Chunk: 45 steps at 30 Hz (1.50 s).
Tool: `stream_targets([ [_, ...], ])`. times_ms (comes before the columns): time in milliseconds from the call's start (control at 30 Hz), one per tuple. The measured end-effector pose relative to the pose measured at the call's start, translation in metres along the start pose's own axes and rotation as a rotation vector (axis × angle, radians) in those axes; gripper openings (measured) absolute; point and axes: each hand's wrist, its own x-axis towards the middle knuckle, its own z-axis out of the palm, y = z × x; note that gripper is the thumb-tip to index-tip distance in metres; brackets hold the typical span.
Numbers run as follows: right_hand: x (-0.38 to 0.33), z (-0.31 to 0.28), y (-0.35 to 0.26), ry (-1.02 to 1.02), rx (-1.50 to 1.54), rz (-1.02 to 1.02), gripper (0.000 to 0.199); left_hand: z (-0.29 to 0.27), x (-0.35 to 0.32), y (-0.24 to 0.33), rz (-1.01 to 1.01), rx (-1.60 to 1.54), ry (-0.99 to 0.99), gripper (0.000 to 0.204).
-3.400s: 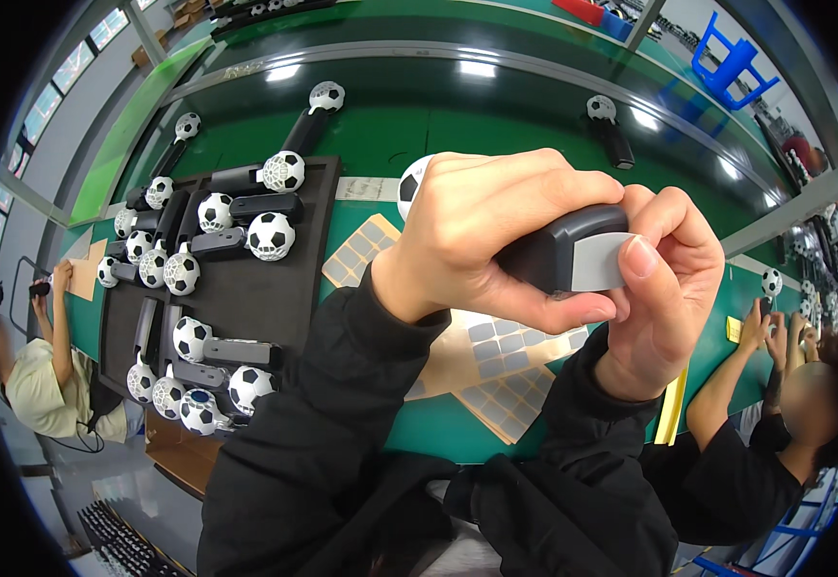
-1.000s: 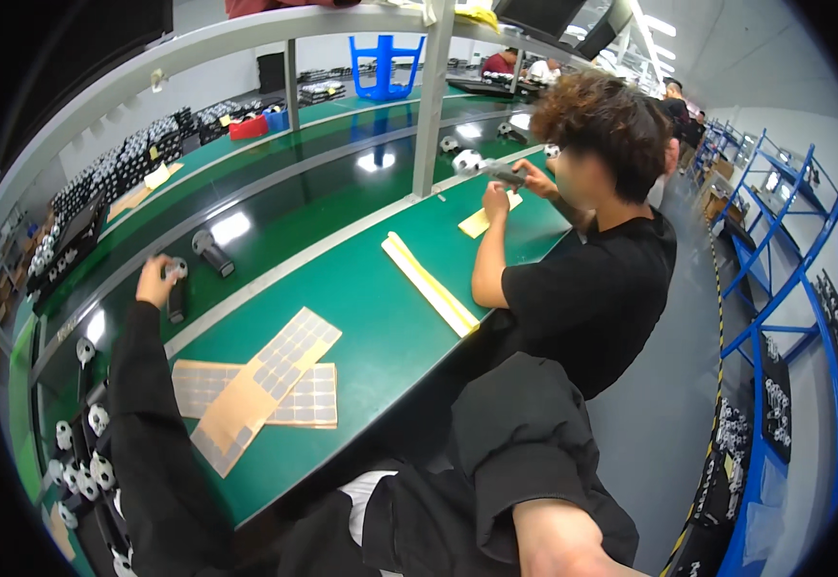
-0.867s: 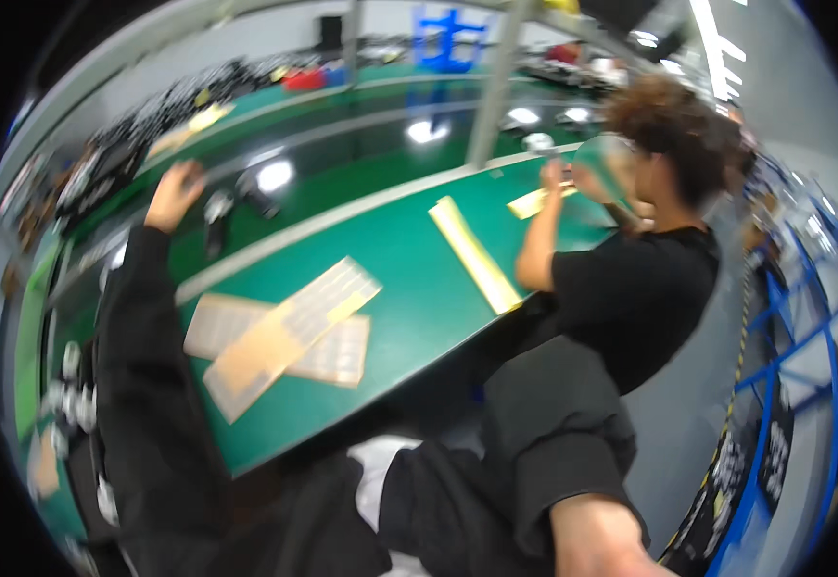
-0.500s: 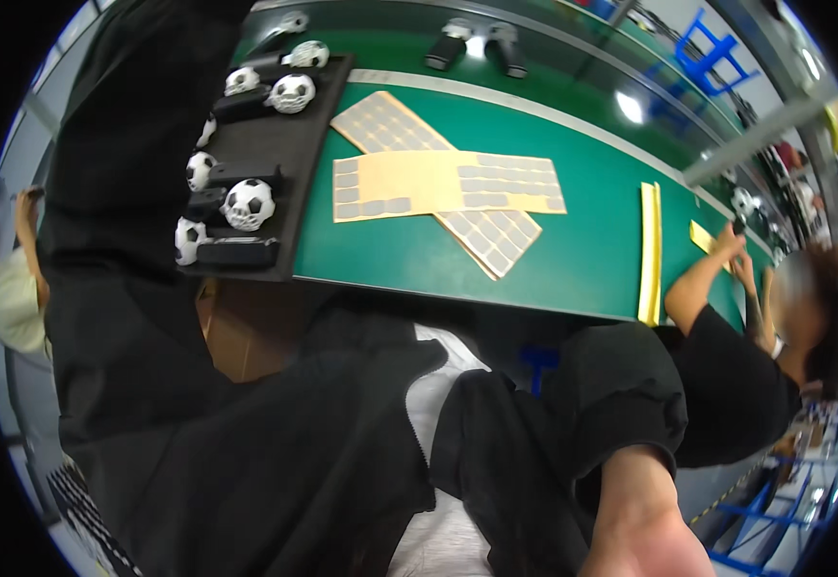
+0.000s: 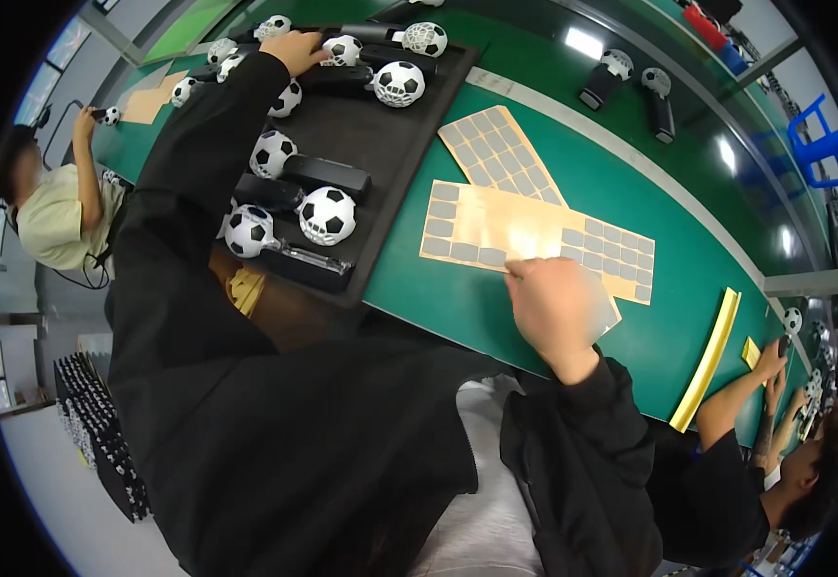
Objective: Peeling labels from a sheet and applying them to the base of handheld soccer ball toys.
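My left hand [image 5: 294, 50] reaches over the far part of a dark tray [image 5: 395, 183], fingers bent down beside a soccer-ball head [image 5: 342, 50] on a black-handled device. What lies under the fingers is hidden. My right hand [image 5: 558, 306] is closed at the near edge of a tan sticker sheet [image 5: 510, 216], thumb and finger pinched at its lower row of grey stickers. The sheet lies across a second sticker sheet [image 5: 503, 149], partly covered by it and by my hand. Several more ball-headed devices [image 5: 327, 215] lie in the tray.
A yellow strip [image 5: 708, 361] lies on the green table [image 5: 429, 298] to the right. Two ball-headed devices [image 5: 616, 67] stand beyond the pale rail. A co-worker in black [image 5: 717, 490] works at the right, another person in pale yellow [image 5: 58, 207] at the left.
My view has turned left, showing more of the tray. My right hand has risen from below onto the sticker sheet. My left hand now shows over the tray.
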Motion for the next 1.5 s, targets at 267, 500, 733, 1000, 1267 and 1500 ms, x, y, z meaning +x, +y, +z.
stream_targets([
  [267,-0.011,0.035,0.011,-0.077,-0.021,0.328,0.021,0.008,0.015,0.009,-0.307,-0.244,-0.189,0.059],
  [500,-0.010,0.039,0.013,-0.118,0.015,0.242,0.028,-0.026,-0.012,0.042,-0.353,-0.331,-0.369,0.052],
  [733,-0.001,0.036,0.019,-0.224,0.110,0.305,0.033,-0.002,-0.021,0.040,-0.419,-0.841,-0.391,0.050],
  [1000,-0.003,0.040,0.014,-0.226,0.032,0.230,0.032,0.004,-0.029,0.065,-0.622,-1.358,-0.068,0.047],
  [1267,0.000,0.037,0.021,-0.268,0.236,0.253,0.030,-0.045,-0.029,0.081,-0.227,-1.735,-0.047,0.031],
  [1500,-0.003,0.032,0.014,-0.235,0.049,0.183,0.027,-0.135,-0.003,0.168,0.271,-1.448,0.248,0.017],
])
